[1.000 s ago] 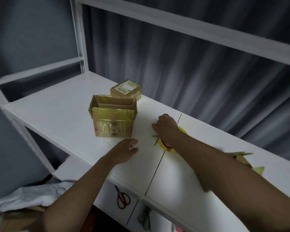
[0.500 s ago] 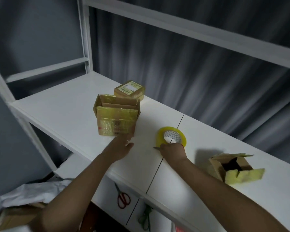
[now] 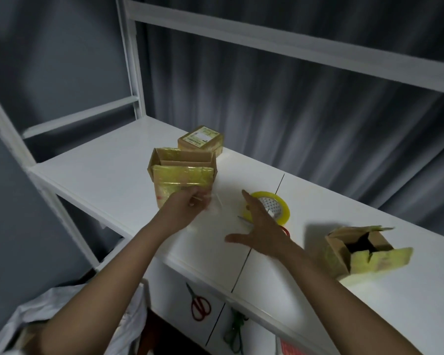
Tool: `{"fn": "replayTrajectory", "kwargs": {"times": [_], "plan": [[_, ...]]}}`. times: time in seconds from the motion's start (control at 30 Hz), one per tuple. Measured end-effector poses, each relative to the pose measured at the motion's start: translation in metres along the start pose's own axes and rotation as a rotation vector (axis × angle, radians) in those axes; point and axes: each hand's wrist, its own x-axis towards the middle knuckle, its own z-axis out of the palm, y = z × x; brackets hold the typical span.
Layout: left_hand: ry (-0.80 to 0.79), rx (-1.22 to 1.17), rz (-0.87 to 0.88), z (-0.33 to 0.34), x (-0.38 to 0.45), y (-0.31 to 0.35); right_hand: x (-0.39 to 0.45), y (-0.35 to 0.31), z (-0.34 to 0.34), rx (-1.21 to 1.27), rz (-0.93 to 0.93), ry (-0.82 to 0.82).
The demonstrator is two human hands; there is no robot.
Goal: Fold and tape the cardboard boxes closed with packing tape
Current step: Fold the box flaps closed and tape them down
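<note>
The left hand [image 3: 187, 204] is gripping the lower front of the open box [image 3: 182, 180], probably steadying it for flap folding. The right hand [image 3: 262, 226], fingers spread and holding nothing, is hovering just right of that box, over the tape roll [image 3: 277, 208]. A sealed box [image 3: 201, 140] is sitting just behind the open box; a third box [image 3: 362, 249], flaps loose, is lying well to its right on the shelf [image 3: 100, 165].

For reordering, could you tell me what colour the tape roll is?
Yellow tape roll, clearest in the head view.
</note>
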Motion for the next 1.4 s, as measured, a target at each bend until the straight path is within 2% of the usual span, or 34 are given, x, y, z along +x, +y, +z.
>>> {"fn": "replayTrajectory", "kwargs": {"times": [0.07, 0.27, 0.33, 0.43, 0.5, 0.6, 0.7, 0.77, 0.87, 0.97, 1.1, 1.23, 1.4], "plan": [[0.020, -0.018, 0.012, -0.008, 0.001, 0.007, 0.007, -0.013, 0.022, 0.068, -0.127, 0.066], [0.067, -0.014, 0.007, -0.038, 0.009, 0.008, 0.038, -0.052, 0.041, 0.369, -0.370, 0.628], [0.065, -0.120, -0.024, -0.047, 0.013, 0.004, 0.047, -0.063, 0.035, 0.458, -0.310, 0.718], [0.055, -0.325, -0.059, -0.059, 0.018, -0.003, 0.063, -0.079, 0.021, 0.794, -0.090, 0.752], [0.006, -0.414, -0.076, -0.065, 0.024, -0.005, 0.077, -0.085, 0.013, 1.004, -0.013, 0.741], [-0.052, -0.577, -0.112, -0.073, 0.036, -0.003, 0.099, -0.090, 0.002, 1.102, 0.060, 0.771], [0.077, -0.359, -0.063, -0.086, 0.046, -0.017, 0.113, -0.080, -0.013, 1.063, 0.140, 0.897], [0.142, -0.175, -0.027, -0.094, 0.051, -0.033, 0.115, -0.074, -0.028, 0.831, 0.079, 0.820], [0.023, 0.059, 0.090, -0.094, 0.062, -0.039, 0.112, -0.078, -0.044, 0.514, -0.033, 0.555], [-0.198, 0.240, 0.118, -0.082, 0.078, -0.033, 0.105, -0.090, -0.045, 0.505, -0.083, 0.392], [-0.452, 0.488, 0.049, -0.071, 0.099, -0.033, 0.097, -0.098, -0.044, 0.520, -0.151, 0.241], [-0.570, 0.459, -0.020, -0.072, 0.106, -0.031, 0.110, -0.091, -0.030, 0.269, -0.138, 0.226], [-0.582, 0.385, -0.088, -0.067, 0.107, -0.037, 0.122, -0.076, -0.015, 0.232, -0.102, 0.246]]}}
